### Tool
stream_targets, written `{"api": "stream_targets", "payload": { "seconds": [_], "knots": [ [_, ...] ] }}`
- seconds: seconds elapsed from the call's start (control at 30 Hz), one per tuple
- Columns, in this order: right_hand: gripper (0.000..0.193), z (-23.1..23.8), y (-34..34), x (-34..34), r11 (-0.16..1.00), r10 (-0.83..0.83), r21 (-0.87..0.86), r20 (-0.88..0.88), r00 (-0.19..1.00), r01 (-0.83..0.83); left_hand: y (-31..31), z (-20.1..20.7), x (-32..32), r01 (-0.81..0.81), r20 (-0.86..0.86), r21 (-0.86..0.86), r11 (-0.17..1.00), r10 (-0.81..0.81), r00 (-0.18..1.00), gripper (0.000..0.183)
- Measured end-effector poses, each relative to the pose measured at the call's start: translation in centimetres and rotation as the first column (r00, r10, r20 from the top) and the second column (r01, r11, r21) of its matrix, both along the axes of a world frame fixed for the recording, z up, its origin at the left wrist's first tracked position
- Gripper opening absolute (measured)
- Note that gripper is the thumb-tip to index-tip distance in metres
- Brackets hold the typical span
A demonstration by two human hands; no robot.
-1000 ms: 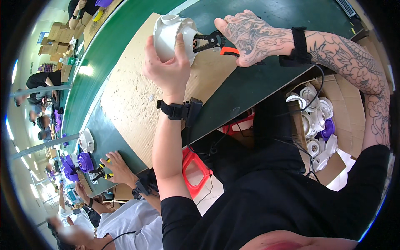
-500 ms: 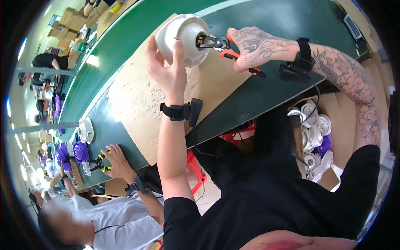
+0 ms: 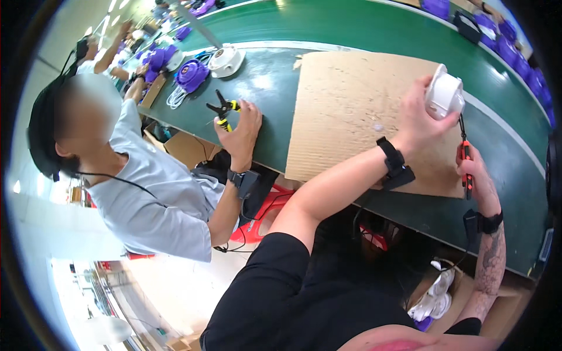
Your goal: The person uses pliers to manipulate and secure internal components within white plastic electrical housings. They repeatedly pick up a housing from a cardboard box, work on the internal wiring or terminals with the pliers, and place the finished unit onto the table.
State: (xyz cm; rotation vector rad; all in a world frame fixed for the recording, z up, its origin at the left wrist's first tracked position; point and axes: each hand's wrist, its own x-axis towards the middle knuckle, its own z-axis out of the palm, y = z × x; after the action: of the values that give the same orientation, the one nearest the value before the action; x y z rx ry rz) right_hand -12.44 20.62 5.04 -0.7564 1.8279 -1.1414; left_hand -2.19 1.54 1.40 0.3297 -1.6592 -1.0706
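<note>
Over the right part of a flat cardboard sheet [image 3: 345,111], my left hand [image 3: 417,116] grips a white round plastic housing [image 3: 446,93] between thumb and fingers. The housing is turned side-on, so its opening is hidden from me. My right hand [image 3: 481,174] is wrapped round the orange-red and black handles of a pair of pliers [image 3: 466,153]. Pointing away from me, the dark jaws meet the housing's right edge; I cannot tell whether they grip anything.
At my left, a co-worker's hand [image 3: 241,133] holds yellow-and-black pliers [image 3: 222,109]. Beyond it on the green table stand a purple housing [image 3: 192,75] and a white one [image 3: 226,61]. Below the table edge, a box [image 3: 456,307] holds white parts. A red stool [image 3: 257,225] is under the table.
My view has swung left, bringing the co-worker more fully into sight. The housing has been turned so its opening no longer shows, and the pliers now point away from me instead of sideways.
</note>
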Motion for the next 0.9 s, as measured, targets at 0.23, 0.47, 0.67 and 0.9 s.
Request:
{"api": "stream_targets", "payload": {
  "seconds": [0.23, 0.47, 0.67, 0.9],
  "knots": [
    [0.049, -0.8, -0.8, -1.5, 0.981, 0.065, -0.191, 0.490, 0.869, 0.034, -3.4, -1.5, -1.0, 0.006, -0.067, 0.239, 0.971, 0.011, 0.998, 0.062],
    [0.076, -1.2, -0.4, -3.5, 0.848, 0.163, -0.460, 0.700, 0.695, 0.265, -6.3, -1.3, -1.0, 0.436, -0.334, 0.787, 0.437, -0.293, 0.896, 0.052],
    [0.063, -2.9, 1.4, -6.8, 0.930, 0.008, -0.300, 0.592, 0.806, 0.211, -4.6, -1.6, -1.6, 0.453, -0.153, 0.726, 0.517, -0.521, 0.840, 0.048],
    [0.056, -3.0, 0.8, -7.4, 0.874, -0.212, -0.219, 0.633, 0.745, 0.435, -4.5, -1.2, -0.4, 0.401, -0.010, 0.632, 0.663, -0.510, 0.860, 0.051]
  ]
}}
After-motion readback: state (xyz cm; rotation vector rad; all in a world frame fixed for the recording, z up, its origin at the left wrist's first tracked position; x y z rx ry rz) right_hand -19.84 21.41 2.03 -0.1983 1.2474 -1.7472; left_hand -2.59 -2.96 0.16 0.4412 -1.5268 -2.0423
